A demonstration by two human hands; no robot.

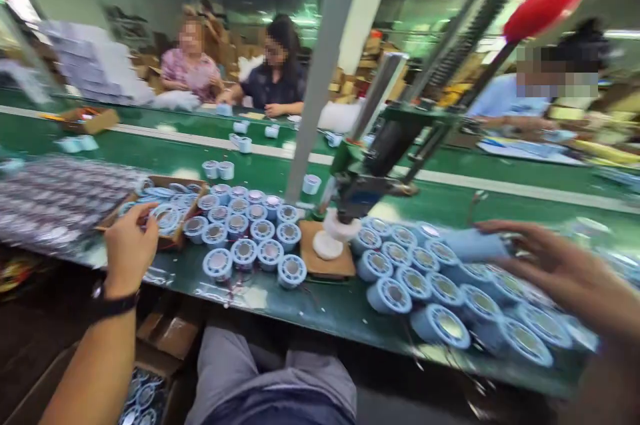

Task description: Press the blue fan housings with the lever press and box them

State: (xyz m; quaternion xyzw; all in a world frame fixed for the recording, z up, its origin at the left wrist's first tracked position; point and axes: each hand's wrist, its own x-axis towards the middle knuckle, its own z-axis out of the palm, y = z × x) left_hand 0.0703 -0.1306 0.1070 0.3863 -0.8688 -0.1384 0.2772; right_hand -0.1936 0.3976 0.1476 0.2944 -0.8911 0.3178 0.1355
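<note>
My left hand (131, 245), with a dark band on its wrist, is closed at the fingertips on a light-blue plastic ring (167, 219) over a shallow cardboard box of similar rings. At the right, my right hand (555, 268) grips a light-blue cylindrical housing (470, 245), tilted on its side above a group of upright housings (393, 295). Another group of housings with round metallic discs (219, 264) stands between the box and the press. The hand press (365, 195) has a red-knobbed lever (545, 8), and its white pad is above a white round block (328, 246).
Clear plastic trays (65, 198) cover the bench's left end. A grey post (323, 72) rises behind the press. Several people sit across the green conveyor (260, 165), which carries a few housings. An open carton of rings (145, 398) stands below, left of my legs.
</note>
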